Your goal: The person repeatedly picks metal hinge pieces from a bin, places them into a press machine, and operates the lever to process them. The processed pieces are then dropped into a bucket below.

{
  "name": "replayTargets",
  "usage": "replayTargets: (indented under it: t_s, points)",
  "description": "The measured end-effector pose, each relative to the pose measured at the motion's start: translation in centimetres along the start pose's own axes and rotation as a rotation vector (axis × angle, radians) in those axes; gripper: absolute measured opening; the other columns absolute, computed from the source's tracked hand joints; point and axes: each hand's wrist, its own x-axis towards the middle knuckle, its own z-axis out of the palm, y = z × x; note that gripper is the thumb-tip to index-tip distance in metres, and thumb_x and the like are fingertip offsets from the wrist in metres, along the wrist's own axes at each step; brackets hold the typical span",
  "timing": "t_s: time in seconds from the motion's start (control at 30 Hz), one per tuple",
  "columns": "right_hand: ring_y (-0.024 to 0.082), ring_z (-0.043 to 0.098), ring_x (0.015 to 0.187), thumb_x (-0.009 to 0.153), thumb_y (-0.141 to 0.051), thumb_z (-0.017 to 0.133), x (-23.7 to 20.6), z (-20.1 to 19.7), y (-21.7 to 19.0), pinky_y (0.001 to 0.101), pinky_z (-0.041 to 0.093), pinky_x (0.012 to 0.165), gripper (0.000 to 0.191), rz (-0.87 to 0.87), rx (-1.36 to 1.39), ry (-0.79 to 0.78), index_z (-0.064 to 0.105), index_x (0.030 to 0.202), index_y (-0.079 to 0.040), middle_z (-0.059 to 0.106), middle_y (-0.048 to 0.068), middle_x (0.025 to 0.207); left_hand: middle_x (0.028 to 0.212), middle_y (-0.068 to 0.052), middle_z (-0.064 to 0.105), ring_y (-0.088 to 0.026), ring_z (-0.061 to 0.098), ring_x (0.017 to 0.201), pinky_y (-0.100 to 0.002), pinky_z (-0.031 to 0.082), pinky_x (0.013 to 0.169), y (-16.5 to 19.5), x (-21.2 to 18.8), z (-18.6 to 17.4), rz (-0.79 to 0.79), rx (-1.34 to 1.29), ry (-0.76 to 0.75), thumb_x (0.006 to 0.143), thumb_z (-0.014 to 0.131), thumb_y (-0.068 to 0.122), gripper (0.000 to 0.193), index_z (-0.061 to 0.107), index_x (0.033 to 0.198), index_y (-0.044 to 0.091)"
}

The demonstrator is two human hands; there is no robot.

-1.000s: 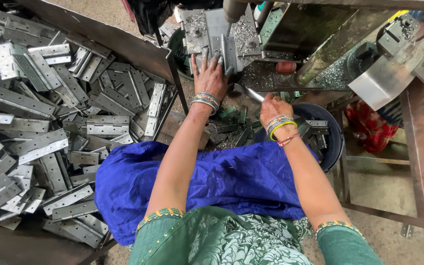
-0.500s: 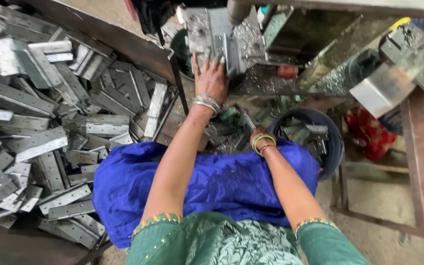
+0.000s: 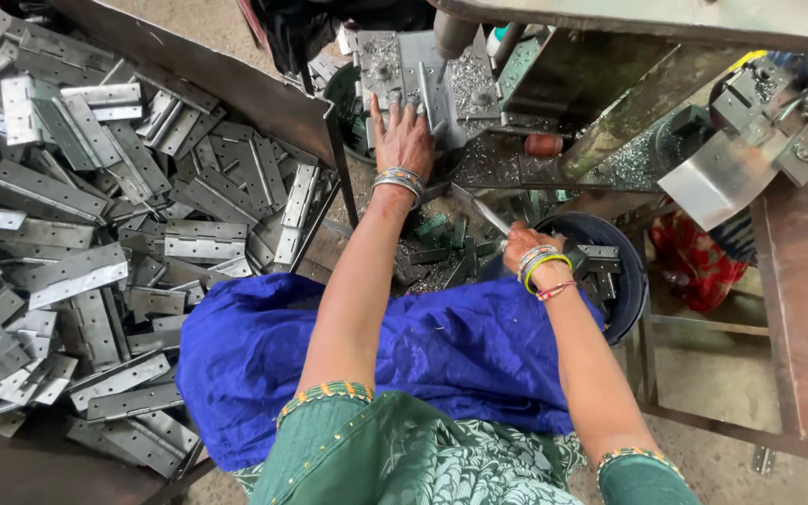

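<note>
Under the press head, a flat grey metal plate (image 3: 423, 70) lies on the machine bed, dull steel strewn with fine shavings, and the left hand (image 3: 404, 140) lies flat on it with fingers spread, pressing rather than gripping. Half a second ago that hand sat in much the same spot; the right hand (image 3: 521, 245) has changed more, having risen from low beside the dark bucket (image 3: 633, 281) to its near rim, and it now pinches one narrow shiny metal strip (image 3: 481, 212) that slants up toward the machine. Two hands show, both the person's own, well apart from each other, each wrist ringed with bangles. One bucket stands at the right, holding several dark metal pieces, too jumbled to count. Between the arms a single blue cloth (image 3: 441, 351) covers the lap. To the left, behind a slanted metal sheet, a large heap of grey steel hinges (image 3: 95, 234) fills the bin, far too many to count. Loose greenish offcuts (image 3: 437, 252) litter the floor below the machine.
</note>
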Motion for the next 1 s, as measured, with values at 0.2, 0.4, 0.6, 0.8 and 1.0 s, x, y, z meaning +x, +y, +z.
replayTargets:
  t_s: [0.2,0.4,0.6,0.8,1.0]
  points:
    - [0.031,0.065,0.106,0.097,-0.027,0.044,1.2,1.6,-3.4,0.0579,0.037,0.093,0.026,-0.07,-0.026,-0.25,0.062,0.112,-0.015,0.07,0.01,0.112,0.14,-0.013,0.058,-0.034,0.041,0.144,-0.063,0.0,0.125,0.0,1.1,-0.6,-0.001,0.024,0.033,0.093,0.062,0.024,0.036,0.069,0.122,0.005]
    - [0.035,0.065,0.113,0.099,-0.027,0.041,1.7,2.1,-5.7,0.0666,0.03,0.102,0.03,-0.112,-0.037,-0.318,0.06,0.117,-0.012,0.071,0.014,0.117,0.146,-0.014,0.054,-0.032,0.038,0.144,-0.062,-0.001,0.123,0.4,-1.5,-0.3,0.074,0.057,-0.03,0.091,0.062,0.03,0.047,0.065,0.13,0.004]
    - [0.039,0.065,0.119,0.101,-0.026,0.038,-0.2,-0.5,-1.7,0.0753,0.023,0.11,0.035,0.0,0.028,-0.234,0.058,0.123,-0.009,0.071,0.018,0.122,0.153,-0.014,0.048,-0.034,0.034,0.149,-0.062,-0.003,0.125,-0.1,-1.3,0.7,0.027,-0.022,-0.053,0.099,0.06,0.052,0.065,0.058,0.14,0.002]
    - [0.04,0.069,0.117,0.1,-0.024,0.037,-0.4,-2.3,-0.3,0.0746,0.025,0.112,0.036,0.029,0.045,-0.145,0.057,0.125,-0.006,0.074,0.02,0.119,0.151,-0.012,0.048,-0.033,0.033,0.147,-0.063,-0.004,0.122,0.0,1.2,1.0,-0.004,0.048,-0.095,0.092,0.063,0.053,0.071,0.055,0.143,0.004]
    - [0.033,0.073,0.106,0.095,-0.025,0.046,1.6,2.9,-2.6,0.055,0.047,0.093,0.035,-0.149,-0.062,-0.275,0.063,0.118,-0.006,0.074,0.021,0.115,0.156,-0.01,0.045,-0.033,0.032,0.15,-0.062,-0.003,0.123,-0.4,1.5,0.6,0.01,0.096,-0.134,0.091,0.067,0.05,0.068,0.055,0.143,0.009]
